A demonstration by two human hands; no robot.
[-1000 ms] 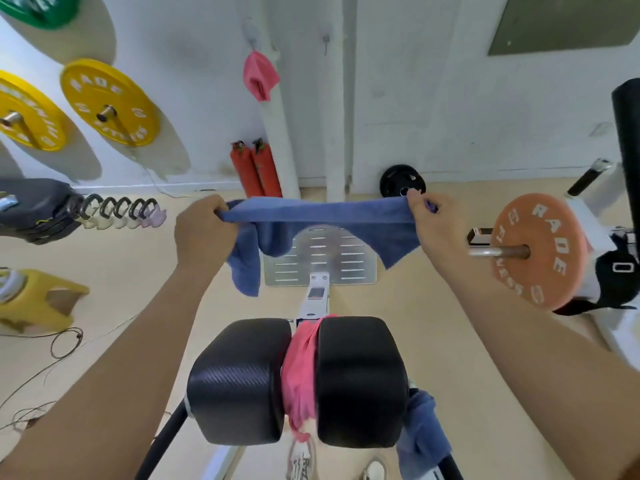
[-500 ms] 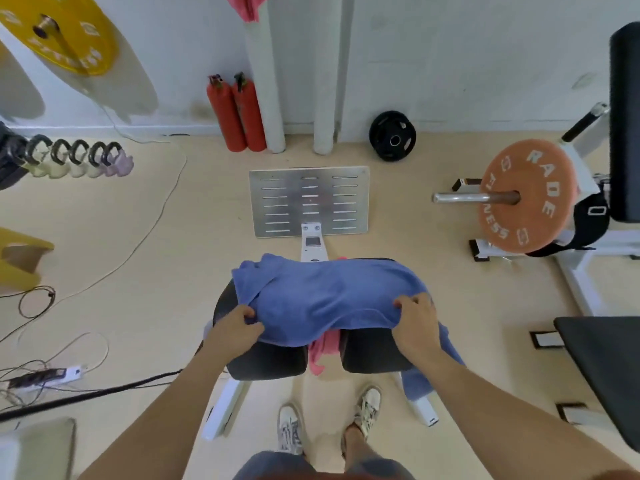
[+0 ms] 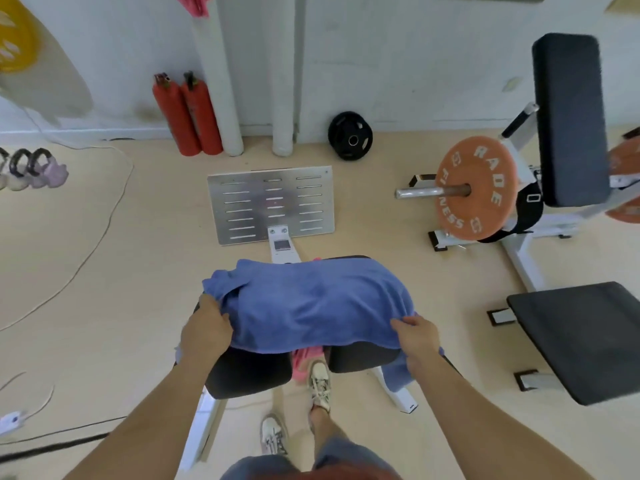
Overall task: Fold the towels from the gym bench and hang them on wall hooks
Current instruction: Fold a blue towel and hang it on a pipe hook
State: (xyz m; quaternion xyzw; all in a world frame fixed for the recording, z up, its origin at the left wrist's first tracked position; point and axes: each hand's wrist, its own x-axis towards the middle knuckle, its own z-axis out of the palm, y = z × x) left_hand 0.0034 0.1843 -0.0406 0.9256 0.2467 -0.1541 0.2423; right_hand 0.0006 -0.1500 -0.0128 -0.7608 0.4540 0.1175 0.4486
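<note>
A blue towel (image 3: 311,303) lies spread across the bench (image 3: 249,374), draped over its 2 black pads and bunched at its 10 o'clock corner. The left hand (image 3: 206,330) grips the towel's edge at 8 o'clock, fingers curled under the cloth. The right hand (image 3: 417,336) pinches the edge at 4 o'clock, fingers closed on the fabric. A pink towel (image 3: 304,358) hangs in the gap between the pads, showing just below the blue towel at 6 o'clock. A blue cloth (image 3: 398,374) hangs off the bench under the right wrist; what holds it there is hidden.

At 12 o'clock from the bench, a slotted metal plate (image 3: 273,202) lies on the floor, joined to the bench frame. Beyond it, against the wall, stand 2 red cylinders (image 3: 188,116) at 11 o'clock and a black disc (image 3: 349,136) at 1 o'clock. An orange disc (image 3: 476,188) sits on a bar at 2 o'clock. Kettlebells (image 3: 38,169) line the floor at 9 o'clock.
</note>
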